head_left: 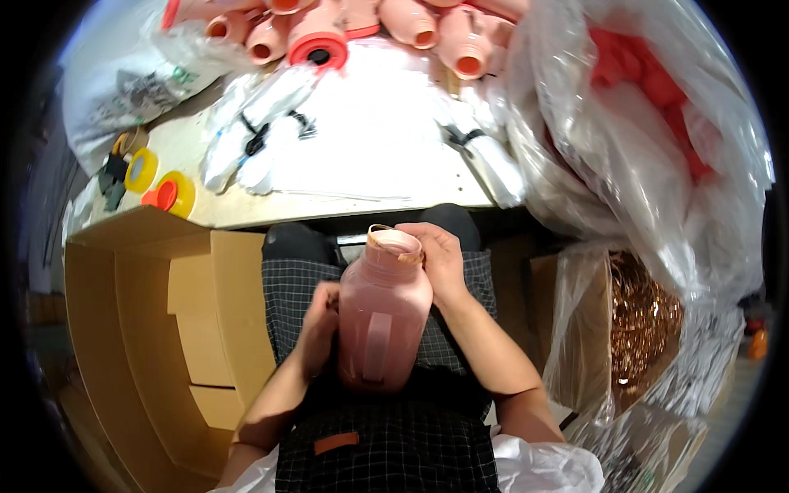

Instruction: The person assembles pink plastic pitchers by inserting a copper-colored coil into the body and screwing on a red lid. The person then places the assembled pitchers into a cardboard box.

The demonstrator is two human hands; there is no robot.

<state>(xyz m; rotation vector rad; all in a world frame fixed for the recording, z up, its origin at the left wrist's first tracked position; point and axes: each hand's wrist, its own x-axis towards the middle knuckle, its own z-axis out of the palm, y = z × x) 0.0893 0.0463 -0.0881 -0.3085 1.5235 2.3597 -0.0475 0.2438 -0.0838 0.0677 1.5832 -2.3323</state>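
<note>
A pink bottle (382,329) stands near the centre of the frame, tilted slightly, mouth up, in front of a dark checked apron (386,448). The right hand (438,256) grips its neck from the right, fingers bent over the rim; a thin copper-coloured band (377,228) loops at the mouth, its left part raised above the rim. Whether the fingers pinch the band too, I cannot tell. The left hand (319,329), slightly blurred, is curled against the bottle's left side; how firmly it holds cannot be seen.

At the top of the frame, more pink bottles (468,45) lie on the tabletop (304,209). Two tape rolls (141,170) sit at upper left, near a white bag (123,90). An open carton (136,329) fills the lower left. At upper right is a clear bag (575,140) with red things (637,70) inside; below it, a box holds shiny copper-coloured strands (645,329).
</note>
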